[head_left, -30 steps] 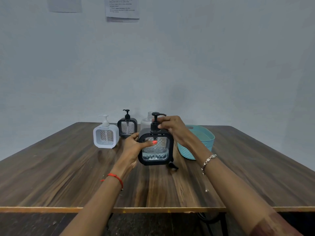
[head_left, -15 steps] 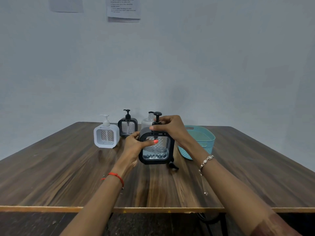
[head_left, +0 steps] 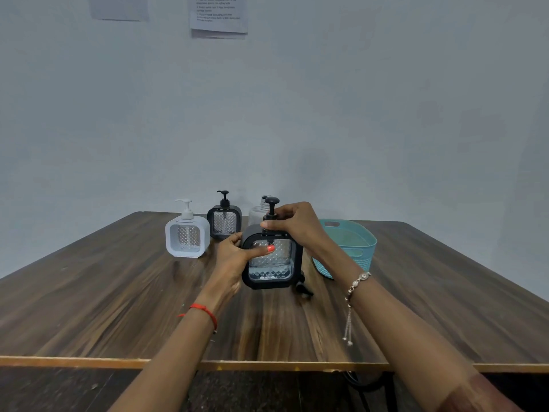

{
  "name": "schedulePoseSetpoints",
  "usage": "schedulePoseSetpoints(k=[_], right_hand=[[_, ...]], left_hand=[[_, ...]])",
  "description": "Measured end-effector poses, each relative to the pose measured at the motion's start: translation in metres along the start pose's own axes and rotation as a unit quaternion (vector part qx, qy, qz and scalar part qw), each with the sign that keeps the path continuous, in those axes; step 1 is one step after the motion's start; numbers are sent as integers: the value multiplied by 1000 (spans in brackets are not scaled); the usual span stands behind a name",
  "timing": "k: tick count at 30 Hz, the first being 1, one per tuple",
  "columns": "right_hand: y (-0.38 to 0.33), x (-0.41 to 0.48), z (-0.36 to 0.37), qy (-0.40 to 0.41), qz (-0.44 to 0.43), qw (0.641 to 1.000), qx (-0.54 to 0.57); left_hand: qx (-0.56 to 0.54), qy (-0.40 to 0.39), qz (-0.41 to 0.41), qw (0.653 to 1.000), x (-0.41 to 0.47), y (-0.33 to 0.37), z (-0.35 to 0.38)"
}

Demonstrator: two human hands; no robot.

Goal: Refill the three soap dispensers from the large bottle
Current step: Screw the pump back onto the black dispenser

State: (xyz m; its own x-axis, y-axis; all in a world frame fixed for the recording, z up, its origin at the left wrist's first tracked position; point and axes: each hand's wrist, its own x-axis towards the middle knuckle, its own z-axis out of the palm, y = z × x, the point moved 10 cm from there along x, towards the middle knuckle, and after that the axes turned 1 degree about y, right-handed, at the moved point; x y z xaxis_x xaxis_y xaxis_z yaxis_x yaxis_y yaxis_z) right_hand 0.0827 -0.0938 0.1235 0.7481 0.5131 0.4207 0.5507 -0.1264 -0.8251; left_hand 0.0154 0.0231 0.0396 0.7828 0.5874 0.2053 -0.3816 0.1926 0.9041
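A black square soap dispenser [head_left: 271, 263] with a clear patterned window stands mid-table, a little clear liquid at its bottom. My left hand [head_left: 234, 257] grips its left side, thumb across the window. My right hand [head_left: 294, 224] pinches the collar of its black pump [head_left: 271, 206] on top. A white dispenser [head_left: 187, 237] and a second black dispenser [head_left: 224, 220] stand behind to the left. The large clear bottle [head_left: 258, 212] stands behind, mostly hidden by the pump and my right hand.
A teal plastic basket [head_left: 353, 248] sits right of the held dispenser, close to my right forearm. A small black part [head_left: 304, 289] lies on the wooden table [head_left: 104, 292] at the dispenser's right foot. The table's front edge runs near me; a wall stands behind.
The pump head has turned under my right hand: its spout pointed right, and now faces me or away. Both hands stay on the dispenser.
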Motion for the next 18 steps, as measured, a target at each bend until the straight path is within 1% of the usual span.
schedulePoseSetpoints(k=[3, 6, 9, 11, 13, 14, 16, 18], right_hand=[[-5, -5, -2, 44, -18, 998, -30], [-13, -14, -8, 117, -48, 989, -82], [-8, -19, -10, 190, -45, 976, -95], [-6, -20, -9, 215, -46, 969, -114], [-6, -20, -9, 205, -48, 970, -125], [-5, -17, -9, 182, -42, 974, -127], [-1, -10, -7, 102, -22, 988, -117], [7, -5, -1, -4, 6, 999, -34]], left_hand=[[1, 16, 4, 1000, -3, 0, 1], [18, 36, 19, 999, -4, 1, 4], [27, 48, 31, 998, -6, 0, 7], [27, 49, 32, 998, -8, -1, 9], [24, 46, 25, 998, -9, -3, 10], [22, 44, 21, 999, -10, -3, 10], [21, 33, 12, 999, -10, -4, 10], [23, 20, 6, 1000, -9, -5, 11]])
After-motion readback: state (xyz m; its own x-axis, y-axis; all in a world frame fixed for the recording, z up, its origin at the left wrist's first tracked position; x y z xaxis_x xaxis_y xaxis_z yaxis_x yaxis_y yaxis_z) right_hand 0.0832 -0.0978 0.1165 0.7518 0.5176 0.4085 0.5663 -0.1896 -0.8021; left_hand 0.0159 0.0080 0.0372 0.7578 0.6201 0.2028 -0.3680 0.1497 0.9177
